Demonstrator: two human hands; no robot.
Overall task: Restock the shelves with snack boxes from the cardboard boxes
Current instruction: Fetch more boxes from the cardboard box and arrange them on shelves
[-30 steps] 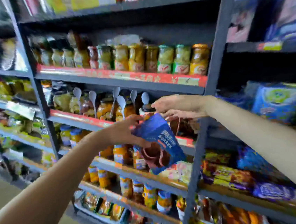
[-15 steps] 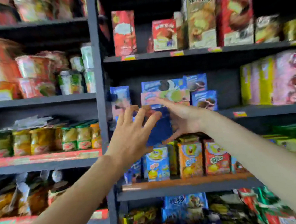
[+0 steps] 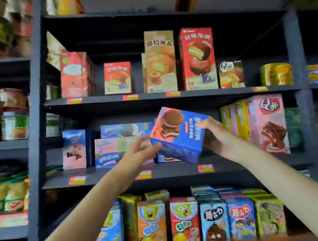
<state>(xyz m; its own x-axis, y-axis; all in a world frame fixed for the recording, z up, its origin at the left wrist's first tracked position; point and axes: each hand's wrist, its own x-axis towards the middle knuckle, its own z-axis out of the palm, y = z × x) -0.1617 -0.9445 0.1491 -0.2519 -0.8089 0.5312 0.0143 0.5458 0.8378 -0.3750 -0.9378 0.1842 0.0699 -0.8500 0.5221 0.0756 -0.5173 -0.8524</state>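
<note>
A blue snack box point(image 3: 177, 136) with a chocolate sandwich cookie printed on it is tilted in the air in front of the middle shelf point(image 3: 169, 170). My left hand point(image 3: 140, 151) grips its lower left corner. My right hand point(image 3: 214, 136) holds its right side, thumb on the front face. Behind the box, stacked blue and pink cookie boxes point(image 3: 117, 144) lie on the same shelf, and another box of the same kind is partly hidden behind the held one.
Pink and yellow boxes point(image 3: 262, 125) stand to the right on the middle shelf. Tall red and tan pie boxes point(image 3: 179, 61) fill the shelf above. Colourful cartoon boxes point(image 3: 184, 221) line the shelf below. Dark uprights point(image 3: 36, 133) frame the bay; cup noodles sit at left.
The view has swung up and right from the jar shelves to the snack-box bay. The blue box has risen to the middle shelf and its printed front now faces me, with both hands on it.
</note>
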